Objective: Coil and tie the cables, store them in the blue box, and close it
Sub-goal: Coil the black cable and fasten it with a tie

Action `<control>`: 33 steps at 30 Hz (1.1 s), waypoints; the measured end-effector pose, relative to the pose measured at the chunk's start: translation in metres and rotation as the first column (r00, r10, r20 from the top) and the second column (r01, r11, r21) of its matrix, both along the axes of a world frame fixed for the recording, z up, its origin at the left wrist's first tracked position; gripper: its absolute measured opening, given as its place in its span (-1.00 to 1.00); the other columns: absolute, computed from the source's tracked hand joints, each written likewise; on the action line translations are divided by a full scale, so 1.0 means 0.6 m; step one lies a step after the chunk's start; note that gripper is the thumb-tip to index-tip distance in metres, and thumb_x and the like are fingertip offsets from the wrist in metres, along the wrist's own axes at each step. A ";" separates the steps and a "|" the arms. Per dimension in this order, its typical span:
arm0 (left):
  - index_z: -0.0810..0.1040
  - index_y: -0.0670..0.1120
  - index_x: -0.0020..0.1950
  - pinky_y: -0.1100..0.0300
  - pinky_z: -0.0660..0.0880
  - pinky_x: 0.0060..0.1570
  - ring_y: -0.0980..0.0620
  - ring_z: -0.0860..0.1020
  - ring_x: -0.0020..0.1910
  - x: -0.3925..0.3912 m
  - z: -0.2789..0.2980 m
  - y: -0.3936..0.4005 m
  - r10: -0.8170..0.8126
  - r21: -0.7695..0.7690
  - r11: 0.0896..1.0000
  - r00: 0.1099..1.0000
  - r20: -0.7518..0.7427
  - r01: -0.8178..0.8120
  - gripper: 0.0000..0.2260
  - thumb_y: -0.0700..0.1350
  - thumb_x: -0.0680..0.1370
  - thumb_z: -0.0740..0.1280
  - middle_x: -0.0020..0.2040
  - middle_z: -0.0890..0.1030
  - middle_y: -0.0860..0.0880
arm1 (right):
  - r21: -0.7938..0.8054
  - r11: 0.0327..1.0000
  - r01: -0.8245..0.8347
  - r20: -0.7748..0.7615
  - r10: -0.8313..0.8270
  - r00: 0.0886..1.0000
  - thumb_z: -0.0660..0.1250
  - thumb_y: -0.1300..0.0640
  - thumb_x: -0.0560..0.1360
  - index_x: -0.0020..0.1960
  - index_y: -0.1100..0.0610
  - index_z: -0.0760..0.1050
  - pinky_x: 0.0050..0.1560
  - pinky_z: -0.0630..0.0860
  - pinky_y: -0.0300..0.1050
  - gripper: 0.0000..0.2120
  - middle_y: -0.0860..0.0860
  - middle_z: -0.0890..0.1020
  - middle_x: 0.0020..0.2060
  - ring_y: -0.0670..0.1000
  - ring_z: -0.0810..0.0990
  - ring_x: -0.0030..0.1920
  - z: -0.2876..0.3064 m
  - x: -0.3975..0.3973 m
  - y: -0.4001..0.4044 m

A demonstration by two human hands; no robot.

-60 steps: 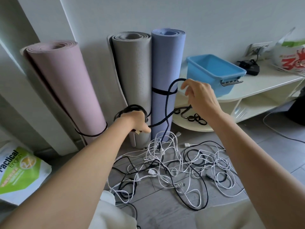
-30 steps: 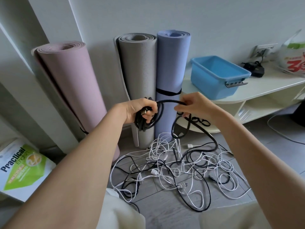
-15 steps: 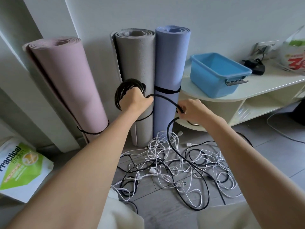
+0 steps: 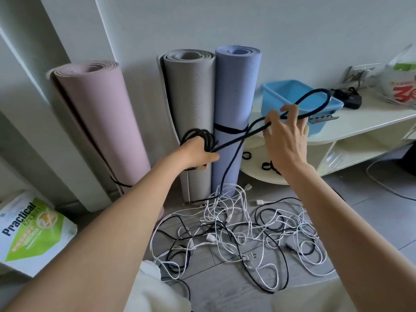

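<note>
A green-and-white packet [image 4: 33,235] on the floor read "Practical English". My left hand [image 4: 198,153] gripped the coiled thick black cable [image 4: 199,137]; my right hand [image 4: 286,134] pinched its loop before the blue plastic box [image 4: 281,95].

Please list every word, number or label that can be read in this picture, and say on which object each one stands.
"Practical English" on the green and white book lying on the floor at the left.
A large red "3" on the plastic bag on the shelf at the right; the rest of its red print is cut off or blurred.
Small print under the title on the book: too small to read.
Nothing else carries readable text.
</note>
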State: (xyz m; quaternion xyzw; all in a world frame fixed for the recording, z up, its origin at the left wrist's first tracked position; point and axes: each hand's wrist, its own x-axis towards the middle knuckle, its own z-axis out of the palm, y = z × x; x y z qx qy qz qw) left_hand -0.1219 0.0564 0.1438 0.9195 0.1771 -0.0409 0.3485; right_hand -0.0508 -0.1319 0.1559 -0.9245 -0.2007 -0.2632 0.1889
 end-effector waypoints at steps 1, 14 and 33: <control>0.44 -0.17 -0.36 0.13 0.53 -0.28 -0.03 0.49 -0.47 -0.004 0.000 0.000 -0.021 -0.114 0.993 0.999 -0.033 0.017 -0.80 -0.16 0.45 0.32 -0.46 0.52 -0.08 | -0.036 0.999 0.004 -0.053 -0.006 0.999 0.23 0.19 0.54 0.12 0.17 0.41 0.04 0.36 0.09 -0.84 0.17 0.34 0.20 0.24 0.39 0.08 -0.001 0.001 -0.004; 0.38 -0.04 -0.46 0.30 0.39 -0.47 0.18 0.24 -0.66 -0.006 0.074 -0.061 -0.328 -0.927 0.283 0.933 0.149 0.247 -0.74 -0.17 0.44 0.16 -0.63 0.28 0.10 | -0.063 0.977 -0.203 -0.559 0.134 0.818 0.13 0.22 0.50 -0.25 0.03 0.42 -0.22 0.50 -0.06 -0.80 0.05 0.57 -0.37 0.07 0.65 -0.35 -0.008 -0.007 -0.014; 0.39 -0.10 -0.31 0.24 0.44 -0.17 0.09 0.47 -0.49 0.036 0.108 -0.057 0.693 -0.897 -0.288 0.719 0.045 0.334 -0.79 -0.17 0.54 0.20 -0.49 0.51 0.02 | -0.158 0.964 -0.215 -0.467 0.119 0.876 0.21 0.09 0.55 0.06 0.02 0.57 -0.17 0.50 -0.11 -0.82 0.05 0.56 -0.14 0.16 0.61 -0.14 -0.006 -0.030 0.007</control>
